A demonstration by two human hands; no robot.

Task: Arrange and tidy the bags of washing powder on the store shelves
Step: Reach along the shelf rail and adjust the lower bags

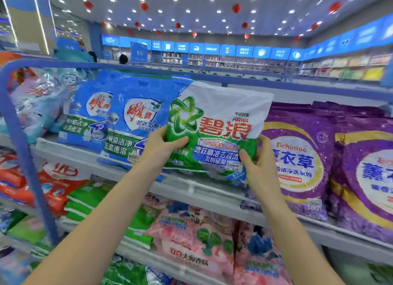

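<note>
Both hands held green/white Ariel bag (pixel 214 133) upright over top shelf (pixel 191 188), btwn blue bags (pixel 119 118) & purple bags (pixel 302 157). L hand (pixel 162 145) pinched lower-left edge, R hand (pixel 260 157) gripped lower-right corner.

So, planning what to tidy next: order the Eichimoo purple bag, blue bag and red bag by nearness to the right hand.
1. Eichimoo purple bag, right beside the right hand.
2. Blue bag, left of the held Ariel bag.
3. Red bag, lower shelf, far left.
</note>
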